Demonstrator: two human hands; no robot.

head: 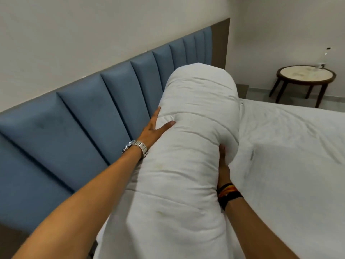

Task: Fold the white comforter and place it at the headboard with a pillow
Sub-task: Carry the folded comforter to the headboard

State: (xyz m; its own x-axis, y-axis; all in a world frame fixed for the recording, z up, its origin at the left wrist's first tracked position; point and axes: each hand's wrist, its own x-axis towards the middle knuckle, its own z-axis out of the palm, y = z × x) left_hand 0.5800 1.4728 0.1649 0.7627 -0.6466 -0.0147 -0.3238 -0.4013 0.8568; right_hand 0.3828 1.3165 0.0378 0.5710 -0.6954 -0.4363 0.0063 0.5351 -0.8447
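We press our left hand [155, 126] flat against the headboard-facing side of the white comforter [188, 146], which is folded into a long, thick bundle lying along the blue padded headboard [78, 116]. The fingers [168, 124] of that hand are spread open and rest on the fabric, the thumb up along the bundle's edge; nothing is pinched, it is a flat push rather than a clasp. A silver wristwatch [136, 147] sits on that wrist, just beside the headboard's padded panels.

Our right hand [223, 165] is on the side of the bundle away from the headboard, mostly buried in the folds (only the heel of the hand and part of the palm show), so we cannot tell how far its fingers are curled or whether they have hold of the cloth. Dark and orange wristbands [228, 193] circle that wrist.

The comforter stands between the two hands, its far rounded end touching or nearly touching the headboard. On the side away from the headboard spreads the white bedsheet [291, 146], wrinkled, with a low white mound [248, 165] just beside the right hand; whether that is a pillow we cannot tell. Well apart from the headboard's far end, a round side table [306, 75] with dark wooden legs stands on the floor against the wall.
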